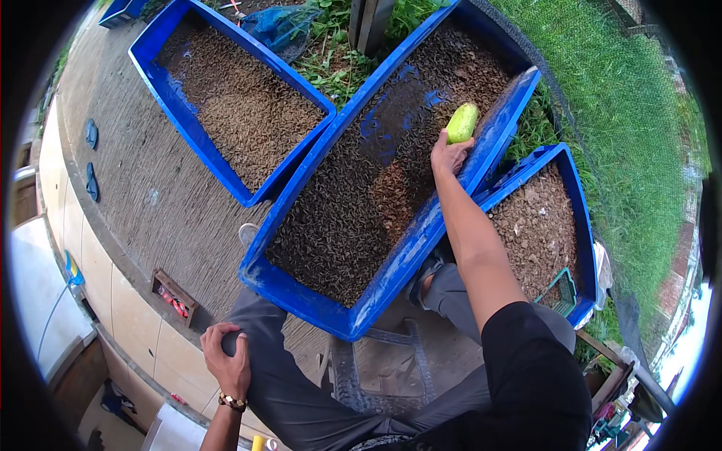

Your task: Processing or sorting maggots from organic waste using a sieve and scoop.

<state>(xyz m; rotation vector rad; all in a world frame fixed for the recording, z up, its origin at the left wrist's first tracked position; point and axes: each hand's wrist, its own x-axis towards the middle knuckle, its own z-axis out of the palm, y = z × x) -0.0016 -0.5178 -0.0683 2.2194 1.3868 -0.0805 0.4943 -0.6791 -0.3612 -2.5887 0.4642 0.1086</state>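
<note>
My right hand (450, 154) grips a pale yellow-green oblong vegetable (462, 122) over the right side of the big blue middle tub (263, 274). That tub holds dark loose material (316, 225) with many small larvae and a reddish-brown patch (391, 199). My left hand (229, 353), wearing a wrist band, rests on my grey-trousered knee (259, 353) with thumb and fingers apart.
A second blue tub (154, 90) of lighter larvae lies left; a third (575, 218) holds crumbly brown material and a green crate (560, 289). Sandals (91, 180) and a small wooden box (173, 297) are on the concrete (150, 240). Green mesh (617, 150) runs along the right.
</note>
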